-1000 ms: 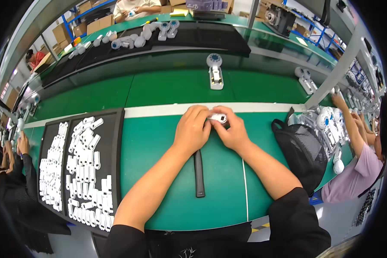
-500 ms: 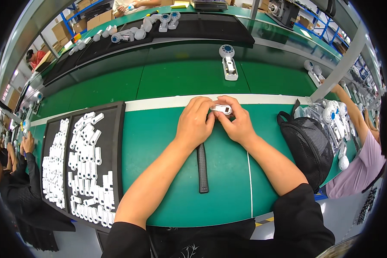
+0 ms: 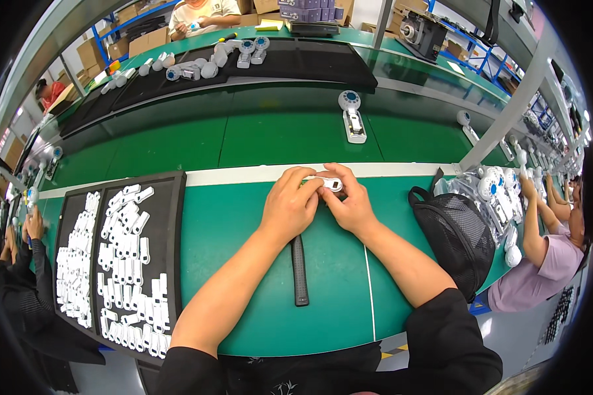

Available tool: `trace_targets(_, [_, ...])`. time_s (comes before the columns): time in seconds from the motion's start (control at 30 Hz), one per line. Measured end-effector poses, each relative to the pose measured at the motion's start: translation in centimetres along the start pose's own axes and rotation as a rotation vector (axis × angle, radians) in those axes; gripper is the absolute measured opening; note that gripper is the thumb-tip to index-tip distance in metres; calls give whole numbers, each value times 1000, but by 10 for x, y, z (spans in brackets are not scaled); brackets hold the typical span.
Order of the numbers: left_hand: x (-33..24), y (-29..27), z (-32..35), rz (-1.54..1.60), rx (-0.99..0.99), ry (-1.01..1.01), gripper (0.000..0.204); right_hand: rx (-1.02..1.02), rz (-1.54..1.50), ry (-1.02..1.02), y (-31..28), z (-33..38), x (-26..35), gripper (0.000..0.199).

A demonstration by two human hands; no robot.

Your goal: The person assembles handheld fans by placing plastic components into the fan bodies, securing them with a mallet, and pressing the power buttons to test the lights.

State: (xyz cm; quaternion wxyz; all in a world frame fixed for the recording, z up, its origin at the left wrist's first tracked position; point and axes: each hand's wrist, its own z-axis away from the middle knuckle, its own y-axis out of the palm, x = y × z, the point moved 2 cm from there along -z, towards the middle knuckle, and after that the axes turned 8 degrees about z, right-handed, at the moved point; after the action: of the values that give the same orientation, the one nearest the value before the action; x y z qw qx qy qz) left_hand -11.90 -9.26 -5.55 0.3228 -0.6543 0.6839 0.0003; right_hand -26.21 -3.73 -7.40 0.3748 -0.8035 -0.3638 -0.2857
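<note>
Near the far edge of the green table, both my hands are closed around a small white plastic housing (image 3: 334, 185) with a dark slot. My left hand (image 3: 287, 205) grips its left end, and the fingers cover that part. My right hand (image 3: 350, 205) pinches the other end with thumb and fingers. Below my hands lies a black textured handle (image 3: 300, 273); its upper end is hidden by my left hand. To the left, a black divided tray (image 3: 183, 243) bears many similar white plastic pieces (image 3: 126, 270) in rows.
A partly open handheld fan (image 3: 353, 118) lies on the green conveyor (image 3: 277, 141) ahead. On the right stand a black mesh bag (image 3: 461, 237) and bagged white fans (image 3: 501, 191), beside a co-worker in a pink shirt (image 3: 540, 276). A metal post (image 3: 507, 112) rises there.
My view has tilted upward, so the scene sits lower. My left fingers have moved further over the white housing. The co-worker at right has drawn into fuller view, hands among the fans.
</note>
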Motion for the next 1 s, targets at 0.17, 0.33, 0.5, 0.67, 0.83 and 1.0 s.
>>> trace_targets(0.17, [0, 2, -1, -1, 11, -1, 26, 44, 11, 37, -4, 0, 4, 44])
trace_targets(0.33, [4, 1, -1, -3, 8, -25, 24, 37, 100, -26, -1, -2, 8, 44])
trace_targets(0.5, [2, 2, 2, 25, 25, -47, 25, 65, 105, -16, -2, 3, 7, 44])
trace_targets(0.67, [-1, 3, -1, 64, 7, -31, 25, 81, 74, 48, -5, 4, 1, 45])
trace_targets(0.83, [3, -5, 4, 68, -73, -10, 20, 48, 136, 55, 5, 4, -9, 43])
trace_targets(1.0, [-1, 5, 0, 172, -61, -17, 14, 54, 21, 30, -14, 2, -29, 46])
